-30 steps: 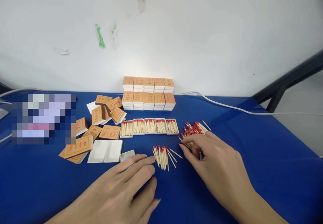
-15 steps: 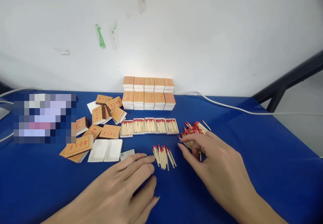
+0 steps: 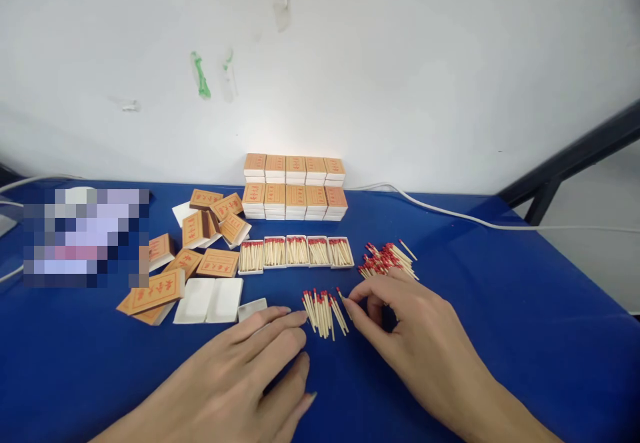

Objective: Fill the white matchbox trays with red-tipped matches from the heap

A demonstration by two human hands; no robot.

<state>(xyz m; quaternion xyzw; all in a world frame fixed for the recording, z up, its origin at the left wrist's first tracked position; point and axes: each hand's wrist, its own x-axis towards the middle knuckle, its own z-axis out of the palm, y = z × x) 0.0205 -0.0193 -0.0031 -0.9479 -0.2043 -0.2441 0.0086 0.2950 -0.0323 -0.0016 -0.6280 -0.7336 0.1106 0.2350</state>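
Between my hands on the blue table lies a small group of red-tipped matches (image 3: 324,313). My right hand (image 3: 417,330) pinches a single match (image 3: 341,295) between thumb and forefinger, just right of that group. Behind its knuckles is a larger pile of matches (image 3: 385,258). My left hand (image 3: 240,370) rests on the table with fingers stretched out, fingertips close to the group's left side. Partly covered by those fingers is a white matchbox tray (image 3: 253,310). Two more white trays (image 3: 207,300) lie to its left. A row of several match-filled trays (image 3: 297,251) stands beyond.
Stacked matchboxes (image 3: 295,196) stand in two rows against the white wall (image 3: 425,83). Loose matchbox sleeves (image 3: 217,263) are scattered at the left. A blurred-out object (image 3: 90,230) sits far left. A white cable (image 3: 450,215) runs along the back right.
My right hand has moved left and slightly toward me, from the big pile to the small group, with a match now in its pinch. My left hand has stayed nearly still.
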